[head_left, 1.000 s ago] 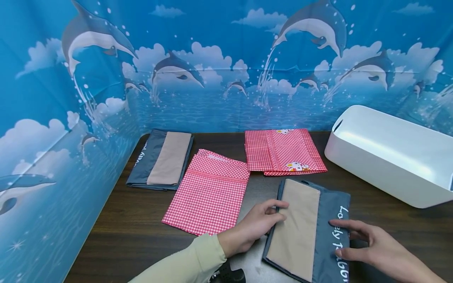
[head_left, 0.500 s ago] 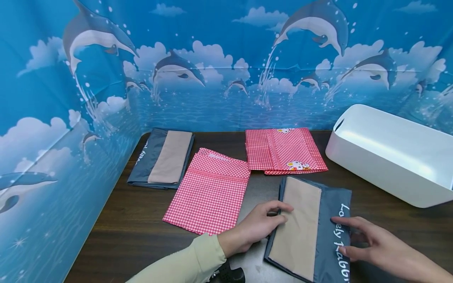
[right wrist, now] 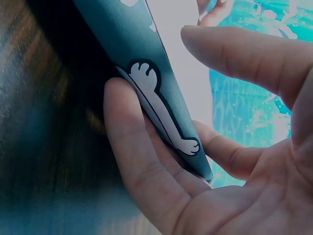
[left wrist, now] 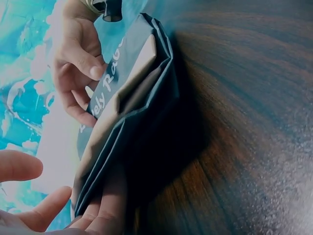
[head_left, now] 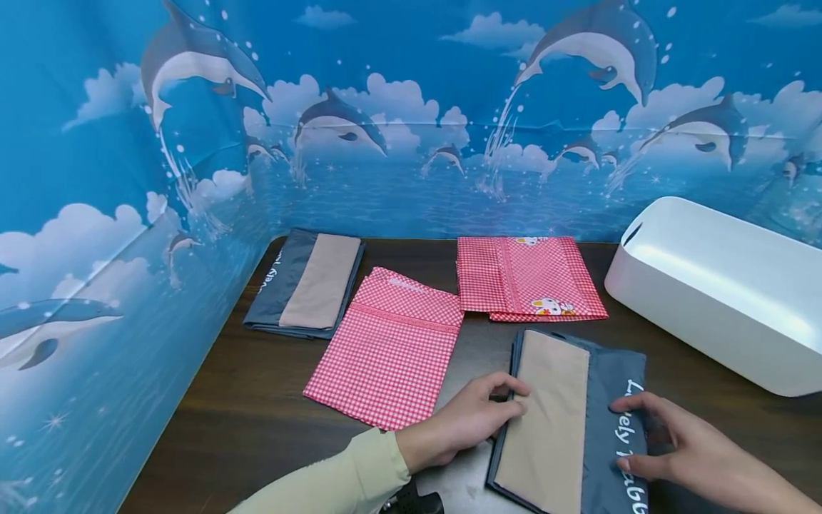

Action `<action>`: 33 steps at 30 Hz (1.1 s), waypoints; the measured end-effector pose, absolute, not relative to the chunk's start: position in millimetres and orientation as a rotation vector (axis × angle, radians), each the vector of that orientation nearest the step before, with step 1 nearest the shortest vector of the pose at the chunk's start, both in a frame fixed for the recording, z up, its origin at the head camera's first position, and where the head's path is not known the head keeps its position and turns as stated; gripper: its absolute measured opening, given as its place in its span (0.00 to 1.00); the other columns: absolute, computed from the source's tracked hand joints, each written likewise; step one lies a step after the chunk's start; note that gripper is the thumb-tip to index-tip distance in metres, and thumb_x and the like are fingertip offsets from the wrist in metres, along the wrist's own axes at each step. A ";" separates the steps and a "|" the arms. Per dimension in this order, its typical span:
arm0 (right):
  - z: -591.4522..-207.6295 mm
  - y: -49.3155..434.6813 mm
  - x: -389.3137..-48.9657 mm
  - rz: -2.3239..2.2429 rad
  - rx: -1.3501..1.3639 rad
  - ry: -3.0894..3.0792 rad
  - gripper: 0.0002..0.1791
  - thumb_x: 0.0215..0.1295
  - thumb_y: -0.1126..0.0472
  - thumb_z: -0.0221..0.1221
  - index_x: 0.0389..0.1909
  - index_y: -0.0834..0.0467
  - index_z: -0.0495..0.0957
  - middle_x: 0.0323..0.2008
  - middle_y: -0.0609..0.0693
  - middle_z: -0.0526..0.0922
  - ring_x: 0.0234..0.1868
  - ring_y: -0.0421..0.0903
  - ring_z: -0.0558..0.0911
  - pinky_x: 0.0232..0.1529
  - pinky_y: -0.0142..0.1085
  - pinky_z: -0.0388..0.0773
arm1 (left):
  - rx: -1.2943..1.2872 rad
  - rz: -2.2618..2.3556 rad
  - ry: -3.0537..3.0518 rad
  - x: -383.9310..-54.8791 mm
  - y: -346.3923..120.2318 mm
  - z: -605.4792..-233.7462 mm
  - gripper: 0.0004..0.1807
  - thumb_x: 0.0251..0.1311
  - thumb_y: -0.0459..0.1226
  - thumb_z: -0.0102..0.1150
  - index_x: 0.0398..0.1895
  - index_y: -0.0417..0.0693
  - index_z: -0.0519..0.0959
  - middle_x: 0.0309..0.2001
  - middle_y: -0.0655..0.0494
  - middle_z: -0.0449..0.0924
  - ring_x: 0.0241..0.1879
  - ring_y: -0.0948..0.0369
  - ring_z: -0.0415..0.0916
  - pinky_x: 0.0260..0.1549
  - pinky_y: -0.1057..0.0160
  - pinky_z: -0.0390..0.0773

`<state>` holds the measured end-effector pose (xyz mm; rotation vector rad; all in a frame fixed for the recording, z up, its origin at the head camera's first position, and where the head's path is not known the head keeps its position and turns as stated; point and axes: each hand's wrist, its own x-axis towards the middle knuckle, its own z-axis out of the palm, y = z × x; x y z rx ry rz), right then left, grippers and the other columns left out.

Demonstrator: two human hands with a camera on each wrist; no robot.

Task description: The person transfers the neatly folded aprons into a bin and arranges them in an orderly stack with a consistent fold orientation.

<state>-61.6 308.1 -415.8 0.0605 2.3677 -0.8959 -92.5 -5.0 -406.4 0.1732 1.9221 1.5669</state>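
A folded dark grey cloth [head_left: 549, 428] with a beige panel and white lettering lies in front, held at both sides. My left hand [head_left: 472, 421] grips its left edge; in the left wrist view the fingers [left wrist: 108, 208] reach beneath the layers and the thumb side is above. On the opposite side my right hand [head_left: 690, 446] holds the lettered edge. The right wrist view shows its fingers [right wrist: 129, 122] under the fold, beside a printed white cartoon limb [right wrist: 156, 105], with the thumb above. Several layers of the cloth show at its left edge.
A red gingham cloth [head_left: 392, 357] lies left of the hands, and a folded red one with rabbit prints [head_left: 529, 275] behind them. Another grey-and-beige folded cloth [head_left: 317, 278] sits back left. A white bin [head_left: 700, 314] stands at right. A dolphin curtain [head_left: 385, 178] borders the table.
The head view has shifted slightly, so everything sits a little further right in it. Both hands keep their hold on the grey cloth, which has hardly moved.
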 end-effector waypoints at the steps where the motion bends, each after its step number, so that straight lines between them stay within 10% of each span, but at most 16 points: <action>1: -416.6 308.4 -63.2 -0.887 0.051 2.372 0.44 0.66 0.44 0.73 0.75 0.61 0.66 0.72 0.76 0.67 0.57 0.58 0.79 0.52 0.67 0.84 | 0.167 1.563 1.920 -92.3 -5.3 -405.8 0.14 0.74 0.38 0.62 0.59 0.52 0.83 0.63 0.55 0.79 0.43 0.62 0.76 0.36 0.64 0.77; 23: -419.3 307.9 -71.9 -0.857 0.029 2.474 0.44 0.55 0.60 0.81 0.69 0.62 0.68 0.69 0.77 0.64 0.59 0.70 0.73 0.59 0.71 0.78 | 0.143 1.615 1.906 -88.6 -2.8 -399.1 0.16 0.74 0.36 0.60 0.61 0.52 0.85 0.52 0.56 0.84 0.33 0.61 0.81 0.37 0.60 0.83; 33: -403.2 311.5 -69.2 -0.993 0.032 2.605 0.48 0.58 0.66 0.78 0.76 0.63 0.63 0.70 0.77 0.65 0.57 0.73 0.80 0.52 0.58 0.88 | 0.193 1.695 1.906 -92.3 -0.9 -378.0 0.18 0.74 0.36 0.61 0.64 0.54 0.84 0.55 0.57 0.80 0.35 0.57 0.87 0.44 0.60 0.85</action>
